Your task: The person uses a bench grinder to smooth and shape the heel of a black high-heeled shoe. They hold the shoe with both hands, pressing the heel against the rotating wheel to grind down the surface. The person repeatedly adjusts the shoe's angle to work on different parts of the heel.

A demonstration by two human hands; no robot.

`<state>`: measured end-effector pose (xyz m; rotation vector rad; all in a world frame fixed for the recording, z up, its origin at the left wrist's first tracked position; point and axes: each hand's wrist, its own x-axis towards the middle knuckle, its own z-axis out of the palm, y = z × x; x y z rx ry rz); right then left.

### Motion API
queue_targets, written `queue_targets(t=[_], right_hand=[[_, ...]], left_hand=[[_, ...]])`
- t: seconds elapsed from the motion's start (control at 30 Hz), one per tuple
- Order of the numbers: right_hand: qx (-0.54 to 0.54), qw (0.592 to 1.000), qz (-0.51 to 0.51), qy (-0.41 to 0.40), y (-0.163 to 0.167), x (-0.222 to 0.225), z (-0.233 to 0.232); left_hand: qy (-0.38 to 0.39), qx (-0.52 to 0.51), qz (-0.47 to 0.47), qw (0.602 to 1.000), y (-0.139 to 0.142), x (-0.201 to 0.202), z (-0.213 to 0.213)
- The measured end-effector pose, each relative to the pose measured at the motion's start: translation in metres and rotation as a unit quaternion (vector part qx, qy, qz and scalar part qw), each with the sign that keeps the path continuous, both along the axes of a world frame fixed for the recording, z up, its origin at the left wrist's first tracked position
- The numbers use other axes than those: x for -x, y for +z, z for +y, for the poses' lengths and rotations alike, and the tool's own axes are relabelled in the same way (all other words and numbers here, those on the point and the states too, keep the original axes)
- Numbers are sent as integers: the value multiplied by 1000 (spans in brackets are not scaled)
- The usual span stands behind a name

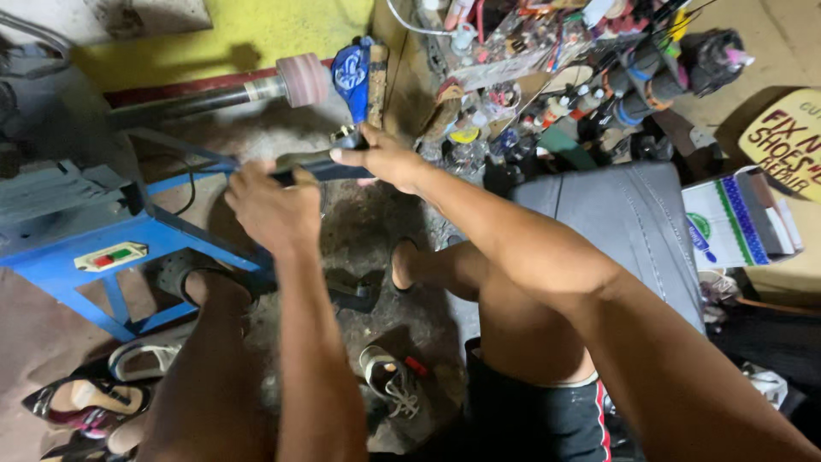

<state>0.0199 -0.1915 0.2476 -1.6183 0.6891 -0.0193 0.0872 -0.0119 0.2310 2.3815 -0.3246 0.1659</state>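
I keep my left hand (272, 205) clenched around the near end of a dark flat strip (321, 168) while my right hand (385, 158) pinches its far end, just below the pink grinding wheel (303, 80), probably to hold it taut and level.

- The dusty concrete floor (359, 214) is being seen beneath everything, grey with pale dust at the far middle.
- A blue metal machine stand (103, 257) is being carried on it at the left.
- Loose shoes are being left lying on it: a white sneaker (141, 359) and a dark high-heeled shoe (81, 402) at the near left, a strapped sandal (389, 372) near the middle.
- A grey cushioned seat (633, 222) is standing at the right, with a printed cardboard box (740, 218) just beyond it.
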Motion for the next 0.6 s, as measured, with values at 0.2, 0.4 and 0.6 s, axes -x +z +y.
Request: queue_targets(t=[0.2,0.4,0.6], right_hand=[[-35,999,-14,3,-26,-37,10],[-60,996,-54,-30,-29,-60,10],[-113,993,-21,-38,-20,-61,19]], left_hand=[[61,405,428,806,-56,4,-19],[-79,695,475,534,-75,-10,-42],[-53,692,451,561,-57,-13,-54]])
